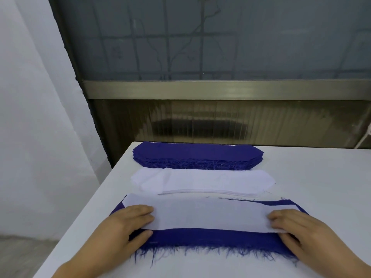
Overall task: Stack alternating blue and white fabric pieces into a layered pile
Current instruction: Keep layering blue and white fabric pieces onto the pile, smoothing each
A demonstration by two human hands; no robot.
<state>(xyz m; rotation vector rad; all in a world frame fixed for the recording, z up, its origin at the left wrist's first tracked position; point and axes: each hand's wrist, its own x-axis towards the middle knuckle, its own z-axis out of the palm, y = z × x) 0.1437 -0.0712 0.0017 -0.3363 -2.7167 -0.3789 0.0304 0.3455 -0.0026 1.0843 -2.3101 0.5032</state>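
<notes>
A white table (pixel 321 187) carries three lots of fabric in a row running away from the person: a blue stack (pixel 197 156) at the far edge, a white stack (pixel 202 181) just in front of it, and nearest, a blue piece (pixel 210 238) with a frayed front edge. On that blue piece lies a white piece (pixel 210 214), leaving a blue band bare along the front; the left hand (pixel 128 223) lies flat on its left end, fingers straight and close together, thumb on the blue; the right hand (pixel 297 229) presses its right end the same way, fingers flat, pinching nothing.
</notes>
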